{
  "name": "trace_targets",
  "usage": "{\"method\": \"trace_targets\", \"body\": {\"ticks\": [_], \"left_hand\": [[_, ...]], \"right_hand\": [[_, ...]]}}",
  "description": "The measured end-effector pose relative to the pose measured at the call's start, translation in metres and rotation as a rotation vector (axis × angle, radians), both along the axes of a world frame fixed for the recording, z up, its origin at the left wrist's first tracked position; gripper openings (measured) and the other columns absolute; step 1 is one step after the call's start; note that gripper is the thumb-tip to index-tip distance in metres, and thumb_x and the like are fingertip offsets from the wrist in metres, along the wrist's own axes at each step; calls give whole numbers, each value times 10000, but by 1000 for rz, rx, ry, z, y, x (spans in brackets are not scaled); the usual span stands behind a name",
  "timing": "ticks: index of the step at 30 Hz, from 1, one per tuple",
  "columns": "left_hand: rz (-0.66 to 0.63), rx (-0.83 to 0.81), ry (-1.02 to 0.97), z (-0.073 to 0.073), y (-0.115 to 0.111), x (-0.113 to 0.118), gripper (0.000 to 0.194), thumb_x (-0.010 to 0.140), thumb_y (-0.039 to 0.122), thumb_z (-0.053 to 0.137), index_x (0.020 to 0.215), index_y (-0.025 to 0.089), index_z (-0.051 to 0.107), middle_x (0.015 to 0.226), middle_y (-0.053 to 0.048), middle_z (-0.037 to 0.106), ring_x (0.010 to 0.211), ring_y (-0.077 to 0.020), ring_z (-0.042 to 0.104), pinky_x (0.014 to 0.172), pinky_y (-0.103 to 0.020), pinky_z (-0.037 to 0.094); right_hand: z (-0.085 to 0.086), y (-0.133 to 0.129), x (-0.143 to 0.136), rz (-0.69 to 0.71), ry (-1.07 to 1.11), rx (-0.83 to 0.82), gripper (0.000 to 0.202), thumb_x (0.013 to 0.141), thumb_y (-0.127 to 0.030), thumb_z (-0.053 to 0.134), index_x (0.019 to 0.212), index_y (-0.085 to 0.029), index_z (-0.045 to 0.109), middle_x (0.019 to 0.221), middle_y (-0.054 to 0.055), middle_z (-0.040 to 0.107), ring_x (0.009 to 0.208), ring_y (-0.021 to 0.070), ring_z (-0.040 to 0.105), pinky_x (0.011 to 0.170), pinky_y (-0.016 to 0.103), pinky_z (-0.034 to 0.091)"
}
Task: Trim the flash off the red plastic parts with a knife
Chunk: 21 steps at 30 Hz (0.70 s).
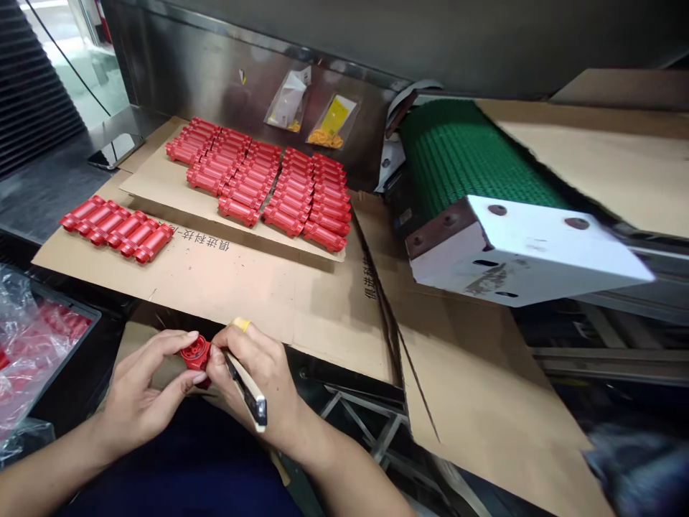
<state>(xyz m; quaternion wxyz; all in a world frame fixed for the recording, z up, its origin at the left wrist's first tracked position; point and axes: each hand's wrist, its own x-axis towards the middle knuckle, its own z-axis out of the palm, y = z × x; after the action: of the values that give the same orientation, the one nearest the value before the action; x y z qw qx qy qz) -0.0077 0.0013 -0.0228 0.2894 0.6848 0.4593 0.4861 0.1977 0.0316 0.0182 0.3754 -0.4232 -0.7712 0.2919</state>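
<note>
My left hand (148, 391) is closed on a red plastic tubular part (196, 353), thumb and fingers pinching its sides, with its round ribbed end facing up. My right hand (258, 366) grips a slim tool with a black and cream handle (248, 395). Its tip is hidden behind my fingers at the part's right side, so I cannot tell whether it touches. A yellow band (240, 324) is on one finger of my right hand. Both hands are over my lap, just in front of the cardboard-covered table (258, 294).
Rows of red tubular parts (247, 179) lie on a raised cardboard sheet; several more (115, 228) lie at the left. A bin with plastic film (32, 352) stands at lower left. A green conveyor belt (474, 158) with a white end plate (538, 258) juts in at right.
</note>
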Motion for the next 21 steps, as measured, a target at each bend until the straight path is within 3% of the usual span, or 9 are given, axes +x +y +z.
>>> {"method": "trace_targets", "body": {"ticks": [6,14,17,20,21], "left_hand": [[24,-452,-431,17,7,5,332,858,186,875,1160,306,804,962,4,850,838,-137,812,769,-162,631],[-31,-768,-763,21,17,5,361,815,373,931,1094,184,803,939,-89,824,790,-178,766,748,-255,627],[-65,-845,-835,24,19,5,323,846,366,907,1082,181,786,946,-95,818,769,-173,757,732,-268,620],[-70,-891,-873,22,24,6,331,846,367,906,1096,192,776,977,-97,816,786,-174,761,730,-268,618],[-68,-889,-875,21,26,6,345,837,375,912,1098,195,776,982,-97,815,796,-178,764,733,-269,621]], "right_hand": [[4,-2,5,13,121,-43,155,982,-143,594,849,-187,659,755,4,623,662,128,561,641,246,474],[3,-5,15,65,184,-80,123,913,-140,650,823,-214,691,759,9,687,661,141,626,648,261,514],[7,0,22,212,209,-158,135,921,-159,634,809,-225,670,766,6,695,671,148,632,651,269,510],[10,8,34,472,189,-306,222,992,-269,638,775,-227,646,734,-4,672,662,143,615,641,255,501],[9,10,39,487,145,-329,274,1019,-305,628,757,-225,635,709,-8,650,649,141,600,637,253,492]]}}
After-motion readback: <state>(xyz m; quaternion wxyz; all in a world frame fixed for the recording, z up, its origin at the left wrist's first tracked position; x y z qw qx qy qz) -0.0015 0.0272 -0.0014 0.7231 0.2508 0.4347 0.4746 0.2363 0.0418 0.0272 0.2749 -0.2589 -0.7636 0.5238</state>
